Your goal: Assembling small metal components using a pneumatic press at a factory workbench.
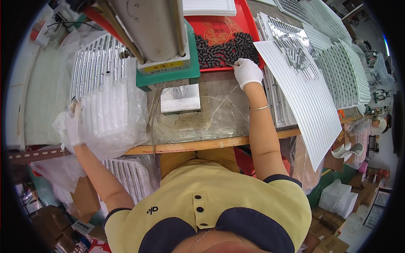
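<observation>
My right hand (248, 73), in a white glove with bare fingertips, is at the near edge of a red tray (249, 17). Its fingers are pinched against a pile of small black cylinders (228, 50); whether one is between them is hidden. On the left, my gloved left hand (74, 126) is at the lower left edge of a ribbed white tray (112, 103) carrying rows of silver tubes (95, 63). The fingers there are drawn together, slightly blurred, and what they hold cannot be made out.
Between my hands stands a green bench press (168, 76) over a metal block (180, 99). To the right, a ribbed white sheet (295, 97) bearing loose silver tubes (297, 55) overhangs the wooden table edge (190, 146). Plastic film (135, 130) lies around the left tray.
</observation>
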Demonstrator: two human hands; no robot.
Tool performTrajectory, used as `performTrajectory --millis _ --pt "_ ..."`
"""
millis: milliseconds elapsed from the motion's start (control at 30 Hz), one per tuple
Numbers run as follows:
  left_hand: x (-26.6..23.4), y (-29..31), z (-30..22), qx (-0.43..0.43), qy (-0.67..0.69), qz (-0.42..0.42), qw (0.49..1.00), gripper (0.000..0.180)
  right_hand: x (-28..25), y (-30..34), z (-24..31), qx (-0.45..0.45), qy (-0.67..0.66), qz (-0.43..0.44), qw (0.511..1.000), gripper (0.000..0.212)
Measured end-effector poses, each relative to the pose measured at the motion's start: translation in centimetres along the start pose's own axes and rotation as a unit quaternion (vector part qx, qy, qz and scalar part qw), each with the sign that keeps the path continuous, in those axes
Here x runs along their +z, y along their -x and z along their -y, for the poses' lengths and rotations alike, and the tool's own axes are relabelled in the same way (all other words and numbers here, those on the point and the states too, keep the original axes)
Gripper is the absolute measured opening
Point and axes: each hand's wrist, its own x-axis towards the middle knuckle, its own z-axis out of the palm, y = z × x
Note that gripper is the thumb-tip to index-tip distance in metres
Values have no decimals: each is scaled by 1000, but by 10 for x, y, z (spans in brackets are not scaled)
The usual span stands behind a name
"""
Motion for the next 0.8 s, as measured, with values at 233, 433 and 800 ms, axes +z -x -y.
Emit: performTrajectory --millis 233,433,800 --pt "70 145 -82 62 91 252 961 25 -2 -20 0 -1 -9 94 996 31" --pt "139 184 -111 -120 307 449 830 14 3 -20 -1 -2 -17 50 999 25" --pt "203 177 -90 -22 151 334 930 26 -23 32 -12 -154 -191 -31 969 16"
